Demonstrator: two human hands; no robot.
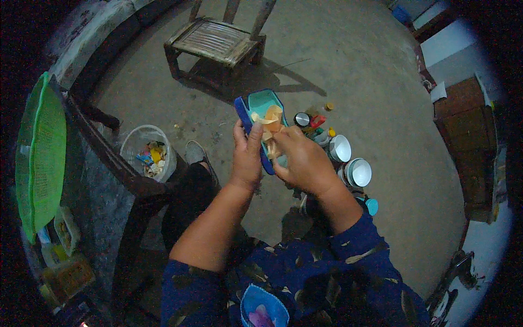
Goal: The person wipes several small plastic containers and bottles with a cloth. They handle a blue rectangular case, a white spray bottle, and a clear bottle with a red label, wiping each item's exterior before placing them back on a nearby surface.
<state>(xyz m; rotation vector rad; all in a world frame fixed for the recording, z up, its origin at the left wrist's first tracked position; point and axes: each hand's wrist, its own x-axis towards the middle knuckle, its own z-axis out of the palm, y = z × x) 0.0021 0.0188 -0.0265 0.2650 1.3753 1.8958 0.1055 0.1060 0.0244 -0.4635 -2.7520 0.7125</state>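
Note:
A hinged, dark blue case with a teal lining [261, 98], possibly an eyeglass case, lies open before me above the floor. My left hand [247, 153] grips its left side, thumb over the edge. Pale tan, curled strips [274, 114] are in and over the case; I cannot tell whether they are paper, ribbon or tape. With fingers bent, my right hand [300, 157] pinches the lower part of these strips over the right side of the case. My right fingers partly hide the inside of the case.
A slatted wooden chair [214, 41] stands ahead. At left are a lined waste bin [126, 141] holding scraps and a green mesh basket [41, 155]. White-topped containers [340, 148], several bottles and a black-and-silver lid [302, 119] stand on the floor at right.

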